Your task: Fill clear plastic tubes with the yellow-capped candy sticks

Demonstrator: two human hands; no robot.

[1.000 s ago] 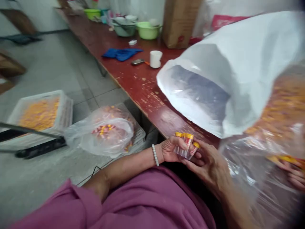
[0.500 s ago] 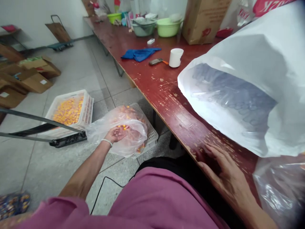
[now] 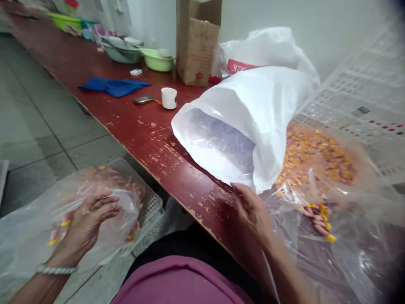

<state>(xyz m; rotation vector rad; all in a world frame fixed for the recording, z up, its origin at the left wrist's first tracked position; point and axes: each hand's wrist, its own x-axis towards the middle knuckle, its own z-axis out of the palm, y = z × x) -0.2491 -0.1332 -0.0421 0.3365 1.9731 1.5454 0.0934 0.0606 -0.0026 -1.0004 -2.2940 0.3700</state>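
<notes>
My left hand (image 3: 91, 219), with a beaded bracelet on its wrist, is over the mouth of a clear plastic bag (image 3: 126, 202) of orange and pink pieces. Its fingers are apart and hold nothing. That bag rests on a white perforated crate (image 3: 152, 204) on the floor. At the lower edge of a white sack (image 3: 272, 105) is my right hand (image 3: 251, 209), fingers partly bent; whether it grips the sack is unclear. Clear packaging (image 3: 221, 143) lies inside the open sack. To the right, a clear bag of yellow and pink pieces (image 3: 319, 156) lies on the table.
The worn red table (image 3: 136, 135) runs diagonally. On it are a white cup (image 3: 168, 98), a small grey device (image 3: 144, 100), a blue cloth (image 3: 115, 86), green basins (image 3: 158, 61) and a cardboard box (image 3: 199, 46). A white perforated crate (image 3: 376, 84) stands tilted at right.
The view has swung right, bringing the yellow-piece bag and tilted crate into sight. My left hand has risen from inside the floor bag, and my right hand has moved to the sack's edge.
</notes>
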